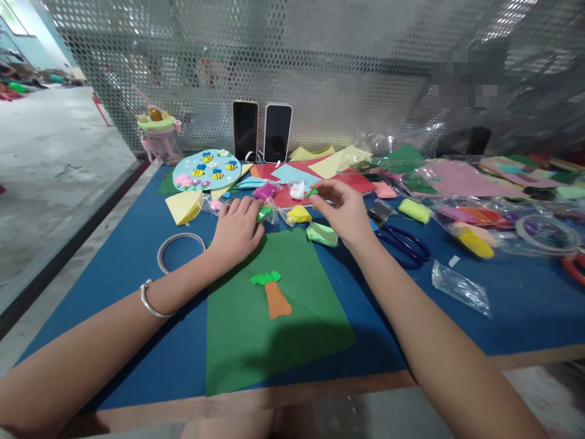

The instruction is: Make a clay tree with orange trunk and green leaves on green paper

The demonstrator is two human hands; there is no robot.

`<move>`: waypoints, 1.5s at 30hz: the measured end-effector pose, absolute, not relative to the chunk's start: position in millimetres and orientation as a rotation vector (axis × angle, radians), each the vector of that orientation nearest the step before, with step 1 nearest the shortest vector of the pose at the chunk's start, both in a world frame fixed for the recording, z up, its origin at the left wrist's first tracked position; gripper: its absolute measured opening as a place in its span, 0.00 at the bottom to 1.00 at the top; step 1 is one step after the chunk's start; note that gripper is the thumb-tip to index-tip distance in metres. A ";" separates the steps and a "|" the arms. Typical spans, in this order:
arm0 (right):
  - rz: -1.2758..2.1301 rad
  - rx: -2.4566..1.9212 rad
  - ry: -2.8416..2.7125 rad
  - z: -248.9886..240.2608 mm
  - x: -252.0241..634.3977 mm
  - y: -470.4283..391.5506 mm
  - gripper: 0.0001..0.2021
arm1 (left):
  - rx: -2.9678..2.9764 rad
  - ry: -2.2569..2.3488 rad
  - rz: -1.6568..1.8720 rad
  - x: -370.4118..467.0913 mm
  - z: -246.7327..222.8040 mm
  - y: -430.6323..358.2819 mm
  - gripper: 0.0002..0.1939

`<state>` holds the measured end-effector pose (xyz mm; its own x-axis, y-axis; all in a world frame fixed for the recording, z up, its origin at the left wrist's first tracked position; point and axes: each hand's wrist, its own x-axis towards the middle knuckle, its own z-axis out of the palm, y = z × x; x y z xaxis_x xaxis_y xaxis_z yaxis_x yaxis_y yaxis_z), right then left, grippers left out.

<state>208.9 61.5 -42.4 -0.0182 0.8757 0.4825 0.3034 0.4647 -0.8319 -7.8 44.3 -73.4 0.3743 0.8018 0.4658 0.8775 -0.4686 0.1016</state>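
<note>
My right hand (pixel 342 210) is raised over the far part of the table, pinching a small piece of green modelling clay (pixel 311 192) between thumb and fingertips. My left hand (pixel 237 228) rests on the table with its fingers curled against a packet of green modelling clay (pixel 264 213). Below both hands lies a green paper sheet (pixel 283 347). On it is an orange-brown clay tree trunk (pixel 276 300), topped by a row of several small green clay leaves (pixel 265 278). Yellow clay (pixel 298 214) and light green clay (pixel 322 234) sit in wrappers between the hands.
A roll of tape (pixel 161 253) lies left, dark blue scissors (pixel 404 245) right. Behind are a bee-decorated disc (pixel 208 172), two upright phones (pixel 245 131) (pixel 277 133), coloured paper (pixel 356 182) and a cup (pixel 159 137). A plastic wrapper (pixel 460 288) and bagged clay (pixel 475 242) lie right.
</note>
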 end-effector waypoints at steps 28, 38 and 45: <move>1.232 -0.956 -1.180 -44.6 166.3 35.0 0.18 | -2.569 -1.096 -1.536 1.2 -50.4 30.2 0.13; 1.455 -0.833 -1.160 -41.1 157.8 24.1 0.08 | -2.403 -1.132 -1.620 -6.1 -48.0 36.9 0.06; 1.622 -0.764 -1.049 -37.3 156.8 20.4 0.11 | -2.374 -1.094 -1.494 -11.6 -47.7 41.5 0.07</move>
